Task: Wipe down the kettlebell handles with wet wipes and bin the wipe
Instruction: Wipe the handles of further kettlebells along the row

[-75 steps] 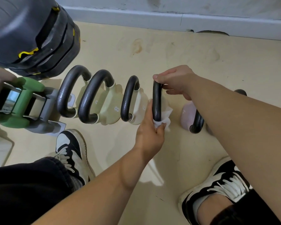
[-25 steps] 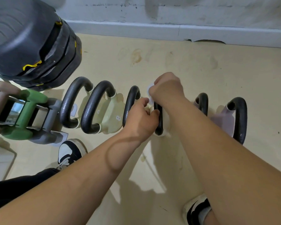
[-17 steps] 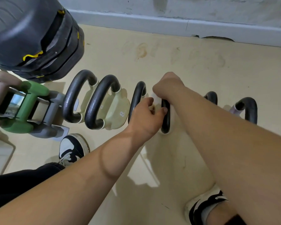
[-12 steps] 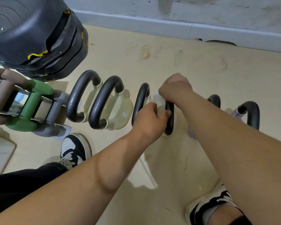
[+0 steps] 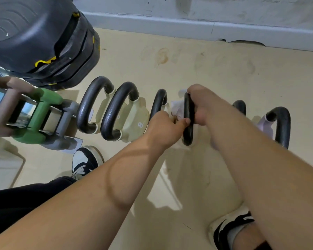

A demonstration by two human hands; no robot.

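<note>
Between left hand (image 5: 165, 128) and right hand (image 5: 201, 103), the wipe (image 5: 176, 108) touches the handle (image 5: 188, 135).

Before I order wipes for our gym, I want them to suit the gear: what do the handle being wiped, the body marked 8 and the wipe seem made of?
The handle: likely metal under a black, slightly pebbled coating, going by its soft glints. The body marked 8: cream plastic or vinyl shell, smooth with a dull sheen. The wipe: thin white nonwoven sheet, limp and crumpled.
</note>
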